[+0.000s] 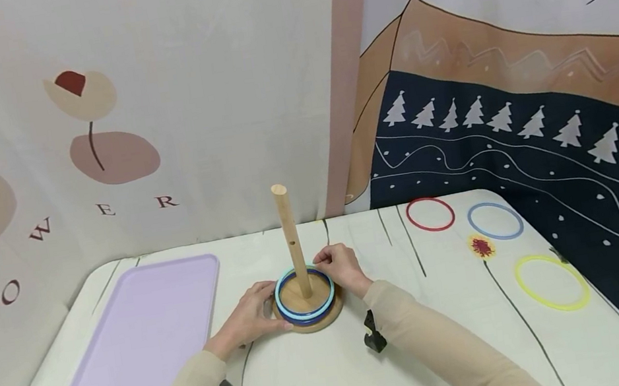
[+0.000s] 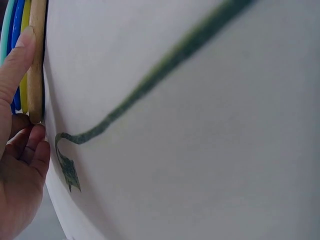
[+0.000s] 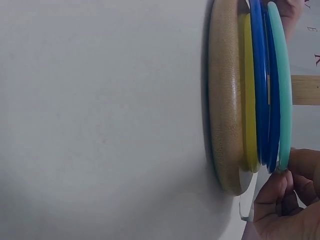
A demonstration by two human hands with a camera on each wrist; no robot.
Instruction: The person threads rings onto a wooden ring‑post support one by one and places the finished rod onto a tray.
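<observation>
A round wooden base (image 1: 313, 328) with an upright wooden peg (image 1: 290, 239) stands on the table. Stacked on the base around the peg are a yellow ring (image 3: 250, 100), blue rings (image 3: 260, 90) and, on top, a turquoise ring (image 3: 285, 95). From the left, my left hand (image 1: 251, 318) grips the base's edge, the thumb lying across the rim beside the rings in the left wrist view. On the far right side of the stack, my right hand (image 1: 345, 269) pinches the turquoise ring between thumb and fingers. In the right wrist view, that ring sits slightly apart from the lower ones.
To the left lies a lilac tray (image 1: 135, 352). On the right part of the table are a red ring (image 1: 411, 218), a light blue ring (image 1: 498, 237) and a larger yellow ring (image 1: 525, 291). A printed curtain (image 1: 212, 101) hangs behind the table.
</observation>
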